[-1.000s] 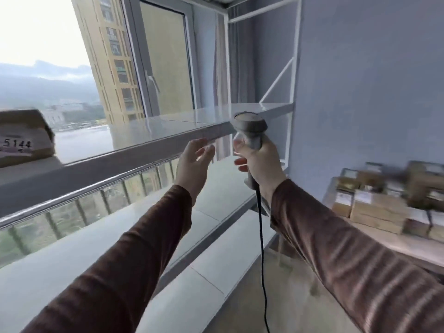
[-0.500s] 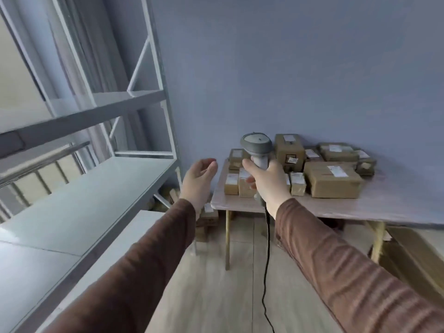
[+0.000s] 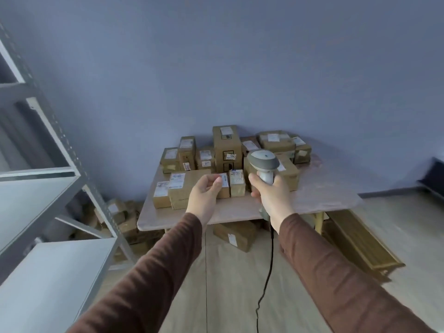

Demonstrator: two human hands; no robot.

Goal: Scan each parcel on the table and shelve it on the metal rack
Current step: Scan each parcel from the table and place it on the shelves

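Note:
Several brown cardboard parcels (image 3: 224, 150) with white labels are piled on a pale table (image 3: 324, 188) against the blue wall. My right hand (image 3: 270, 193) grips a grey corded barcode scanner (image 3: 263, 163), head up, in front of the pile. My left hand (image 3: 205, 195) hovers empty with fingers loosely curled, in front of a long flat parcel (image 3: 185, 186) at the table's front left. The white metal rack (image 3: 48, 200) stands at the left; the shelves in view hold nothing.
More cardboard boxes (image 3: 122, 217) lie on the floor under and left of the table, one box (image 3: 234, 236) directly beneath it. A wooden frame (image 3: 358, 241) lies on the floor at right. The scanner cable (image 3: 268, 280) hangs down to the wooden floor between my arms.
My view has swung right from the rack and window to face the table. Both hands came along, now nearer the parcels; the scanner stays in my right hand.

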